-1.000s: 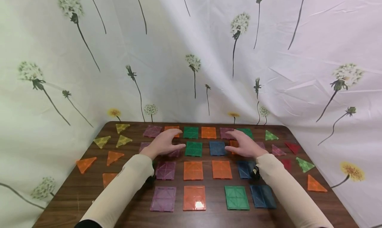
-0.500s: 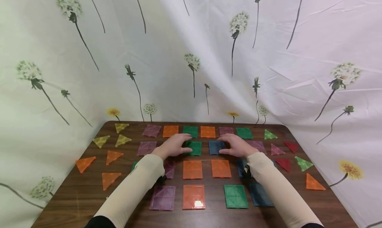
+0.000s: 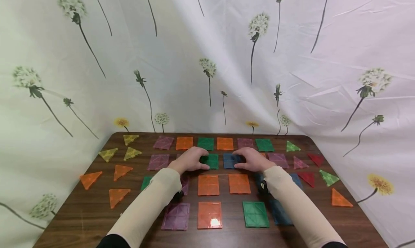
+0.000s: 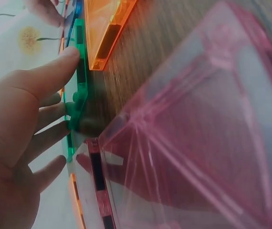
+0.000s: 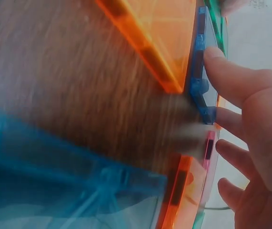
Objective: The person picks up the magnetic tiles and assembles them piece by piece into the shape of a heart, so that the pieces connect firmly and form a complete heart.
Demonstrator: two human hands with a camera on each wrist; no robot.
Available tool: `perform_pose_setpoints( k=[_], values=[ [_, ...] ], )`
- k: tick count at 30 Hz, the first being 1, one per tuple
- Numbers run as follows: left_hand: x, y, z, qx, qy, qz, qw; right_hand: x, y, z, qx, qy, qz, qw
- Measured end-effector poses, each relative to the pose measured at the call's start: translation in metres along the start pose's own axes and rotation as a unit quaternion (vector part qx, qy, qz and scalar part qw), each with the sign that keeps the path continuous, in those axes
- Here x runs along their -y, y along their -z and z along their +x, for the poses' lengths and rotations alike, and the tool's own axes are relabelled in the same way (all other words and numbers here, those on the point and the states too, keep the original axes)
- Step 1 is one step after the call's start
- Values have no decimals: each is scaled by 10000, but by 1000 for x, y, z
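My left hand [image 3: 190, 159] is at the left side of a green square magnetic tile [image 3: 213, 161], thumb and fingers curled at its edges. In the left wrist view, the thumb lies against the green tile's edge [image 4: 81, 71]. My right hand [image 3: 254, 160] grips a blue square magnetic tile [image 3: 228, 162] from its right side, thumb at the near corner. The right wrist view has the thumb and index finger at the blue tile's edge [image 5: 198, 62]. Both tiles lie flat in the second row, a narrow gap apart.
Square tiles lie in rows on the wooden table [image 3: 84, 212], among them orange [image 3: 208, 185], purple [image 3: 175, 217] and green [image 3: 255, 214] ones. Triangular tiles flank them, orange [image 3: 119, 196] at left and red [image 3: 306, 178] at right. A flower-print cloth [image 3: 181, 78] hangs behind.
Both hands have come inward and down to the green and blue tiles. The blue tile has slid a little left with my right hand, narrowing the gap to the green tile.
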State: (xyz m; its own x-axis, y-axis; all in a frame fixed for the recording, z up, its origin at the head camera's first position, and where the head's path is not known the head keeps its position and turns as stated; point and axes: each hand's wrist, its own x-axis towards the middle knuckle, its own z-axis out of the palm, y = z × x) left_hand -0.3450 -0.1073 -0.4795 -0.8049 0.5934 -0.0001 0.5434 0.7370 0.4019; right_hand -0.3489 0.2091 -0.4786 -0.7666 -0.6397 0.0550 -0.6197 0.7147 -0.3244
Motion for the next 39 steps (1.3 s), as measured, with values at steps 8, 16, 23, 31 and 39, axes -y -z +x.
perform_pose_setpoints(
  k=[8, 16, 23, 31, 39],
  values=[
    [-7, -1, 4, -51, 182, -44, 9998, 8, -3, 7, 63, -133, 28, 9999],
    [-8, -2, 7, 10, 303, -204, 9993, 9, -3, 3, 2, -143, 61, 9999],
    [-8, -1, 6, 55, 371, -390, 9985, 9, 6, -13, -243, 76, 49, 9997],
    [-7, 0, 4, 48, 477, -312, 9984, 12, 12, -35, 417, 360, 344, 9979],
    [-7, 1, 4, 66, 461, -376, 9982, 20, 9, -53, 940, 372, 169, 9947]
  ],
)
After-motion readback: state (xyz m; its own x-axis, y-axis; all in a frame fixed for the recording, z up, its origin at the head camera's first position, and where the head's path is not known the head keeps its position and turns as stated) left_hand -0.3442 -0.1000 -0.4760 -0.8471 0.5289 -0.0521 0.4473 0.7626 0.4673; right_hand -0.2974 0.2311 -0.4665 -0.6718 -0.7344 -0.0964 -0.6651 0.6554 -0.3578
